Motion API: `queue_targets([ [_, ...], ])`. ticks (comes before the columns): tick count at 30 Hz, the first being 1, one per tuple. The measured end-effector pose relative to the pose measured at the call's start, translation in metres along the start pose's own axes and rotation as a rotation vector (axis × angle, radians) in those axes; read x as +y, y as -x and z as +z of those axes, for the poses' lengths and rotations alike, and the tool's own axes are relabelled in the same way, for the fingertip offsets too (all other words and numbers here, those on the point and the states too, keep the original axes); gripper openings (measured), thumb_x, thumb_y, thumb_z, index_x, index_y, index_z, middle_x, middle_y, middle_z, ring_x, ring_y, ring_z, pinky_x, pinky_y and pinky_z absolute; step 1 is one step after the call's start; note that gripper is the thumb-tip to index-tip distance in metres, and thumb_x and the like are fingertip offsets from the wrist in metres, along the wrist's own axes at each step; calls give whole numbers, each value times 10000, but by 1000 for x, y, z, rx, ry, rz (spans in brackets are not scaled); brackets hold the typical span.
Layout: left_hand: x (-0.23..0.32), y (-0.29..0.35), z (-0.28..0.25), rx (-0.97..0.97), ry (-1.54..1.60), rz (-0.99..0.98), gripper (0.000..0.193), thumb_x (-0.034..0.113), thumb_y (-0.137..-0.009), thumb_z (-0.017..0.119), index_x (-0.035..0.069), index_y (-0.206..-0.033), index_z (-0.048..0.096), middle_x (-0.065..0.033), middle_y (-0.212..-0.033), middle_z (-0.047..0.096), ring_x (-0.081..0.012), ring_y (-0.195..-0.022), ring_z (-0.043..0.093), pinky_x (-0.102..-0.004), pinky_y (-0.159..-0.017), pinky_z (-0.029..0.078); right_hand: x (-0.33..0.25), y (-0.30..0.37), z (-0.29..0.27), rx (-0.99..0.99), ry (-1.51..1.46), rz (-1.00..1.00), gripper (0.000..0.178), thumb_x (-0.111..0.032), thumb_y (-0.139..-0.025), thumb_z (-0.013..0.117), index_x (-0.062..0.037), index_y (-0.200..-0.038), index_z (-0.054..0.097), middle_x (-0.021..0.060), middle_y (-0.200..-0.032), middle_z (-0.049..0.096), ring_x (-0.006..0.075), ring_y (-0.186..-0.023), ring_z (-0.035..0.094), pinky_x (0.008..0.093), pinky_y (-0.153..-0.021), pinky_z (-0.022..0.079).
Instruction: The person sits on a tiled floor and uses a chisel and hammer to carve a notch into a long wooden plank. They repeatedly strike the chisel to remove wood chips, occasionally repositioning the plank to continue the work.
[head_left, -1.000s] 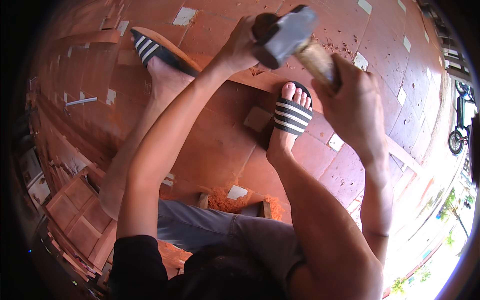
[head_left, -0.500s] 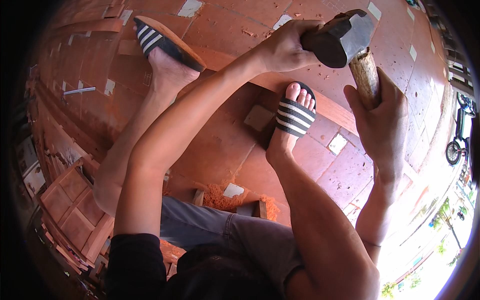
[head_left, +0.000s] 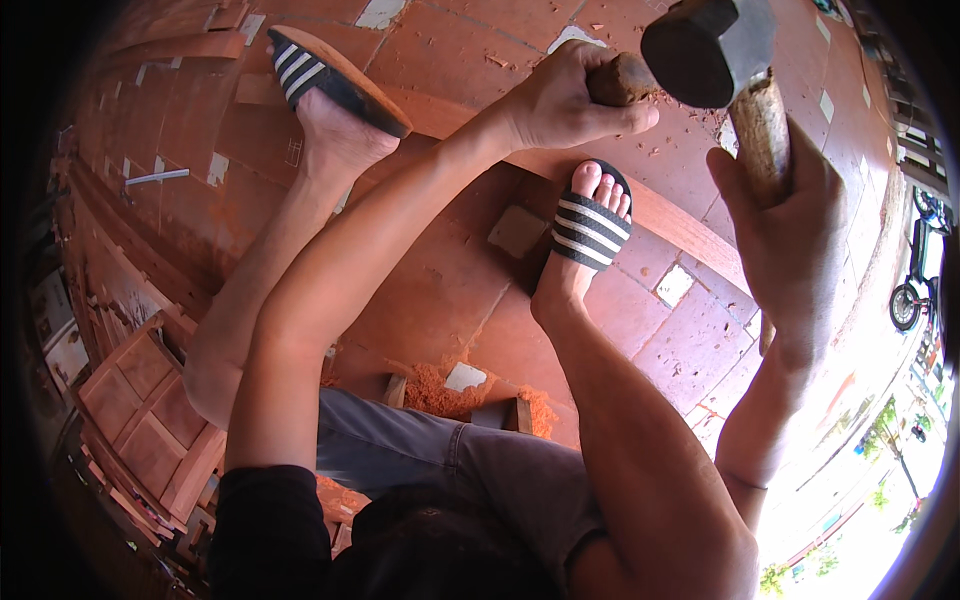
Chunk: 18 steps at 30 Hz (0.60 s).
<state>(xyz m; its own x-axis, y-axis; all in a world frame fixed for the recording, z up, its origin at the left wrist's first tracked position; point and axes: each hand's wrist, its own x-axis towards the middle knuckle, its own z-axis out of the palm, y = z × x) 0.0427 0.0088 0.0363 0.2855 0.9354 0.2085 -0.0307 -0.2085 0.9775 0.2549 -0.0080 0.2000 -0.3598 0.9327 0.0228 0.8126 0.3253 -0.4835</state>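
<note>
The right hand (head_left: 795,235) is grasping the hammer (head_left: 755,115), its long axis running near-vertical, head uppermost — just right of the wooden grip (head_left: 620,80) the left hand (head_left: 560,108) is clenching. Against the earlier frame, the hammer is standing farther right — uncovering the grip's end.

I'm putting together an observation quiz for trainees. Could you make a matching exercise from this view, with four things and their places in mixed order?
Things
1. hammer
2. round-ended wooden piece
3. orange shavings
4. two-wheeler

Places
A. near the picture's right edge
B. in the left hand
C. heaped on the tiled floor
D. in the right hand

Pairs: 1-D; 2-B; 3-C; 4-A
</note>
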Motion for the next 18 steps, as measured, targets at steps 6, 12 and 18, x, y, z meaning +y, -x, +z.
queue_targets([
  [6,2,0,11,88,24,45,277,242,-877,841,58,-775,661,24,-686,625,-80,-659,534,-302,-652,469,7,-6,0,111,-12,-102,382,-171,-873,829,25,-1179,713,203,-791,701,288,-645,662,406,-652,536],
  [12,0,15,11,108,47,24,287,277,-870,834,51,-853,659,1,-715,635,-121,-675,561,-325,-680,499,-16,-1,6,37,-47,10,271,-152,-903,790,18,-1099,710,213,-734,698,336,-643,709,434,-632,544],
  [18,-3,34,8,112,47,63,259,195,-852,850,37,-985,694,-21,-842,702,-141,-771,633,-343,-736,539,-2,3,28,-113,112,-106,269,-149,-909,795,23,-1089,692,254,-771,677,438,-696,685,462,-668,541],
])
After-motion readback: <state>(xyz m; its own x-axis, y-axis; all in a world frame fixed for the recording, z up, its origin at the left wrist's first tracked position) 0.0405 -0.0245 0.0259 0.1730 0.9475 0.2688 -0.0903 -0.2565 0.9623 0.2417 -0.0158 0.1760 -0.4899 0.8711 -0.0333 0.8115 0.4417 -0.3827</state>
